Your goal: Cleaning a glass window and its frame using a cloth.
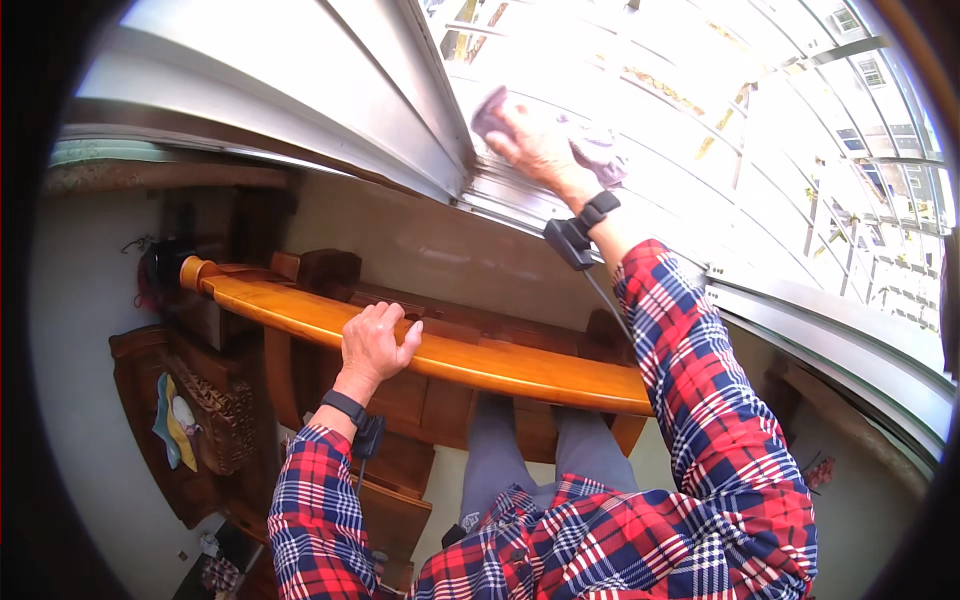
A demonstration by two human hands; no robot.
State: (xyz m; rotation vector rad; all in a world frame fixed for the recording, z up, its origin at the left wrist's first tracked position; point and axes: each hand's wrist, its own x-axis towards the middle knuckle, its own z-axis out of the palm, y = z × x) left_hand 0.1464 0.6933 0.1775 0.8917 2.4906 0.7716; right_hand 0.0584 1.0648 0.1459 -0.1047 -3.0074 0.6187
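My right hand is raised against the window glass and presses a pale purple cloth to the pane, close to the grey window frame. My left hand grips the top rail of a polished orange-brown wooden bench back below the window. Both wrists carry a black band with a small black device. My sleeves are red, blue and white plaid.
Dark carved wooden furniture stands at the lower left, with folded blue and yellow cloths on it. A pale wall runs under the window sill. Outside the glass are metal bars and buildings.
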